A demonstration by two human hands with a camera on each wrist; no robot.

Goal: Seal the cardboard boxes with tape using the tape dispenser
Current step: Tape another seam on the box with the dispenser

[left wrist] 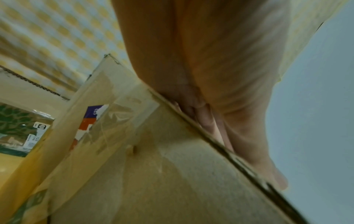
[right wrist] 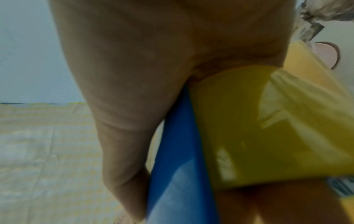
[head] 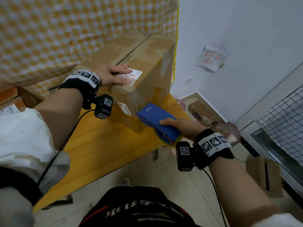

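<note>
A brown cardboard box (head: 147,66) stands on the yellow wooden table (head: 98,145), its top flaps closed with a seam running away from me. My left hand (head: 114,75) presses flat on the near top of the box (left wrist: 172,174), fingers straight over a white label (head: 131,74). My right hand (head: 182,126) grips a blue tape dispenser (head: 157,120) with its front end against the box's near lower corner. In the right wrist view the blue dispenser (right wrist: 176,166) and its yellowish tape roll (right wrist: 268,128) fill the frame beside my thumb.
A yellow-checked cloth (head: 49,38) hangs behind the box. More boxes (left wrist: 17,130) sit to the left. A small cardboard box (head: 265,174) stands on the floor at the right, near a wire grid panel (head: 282,125). The table's near edge (head: 91,181) is by my legs.
</note>
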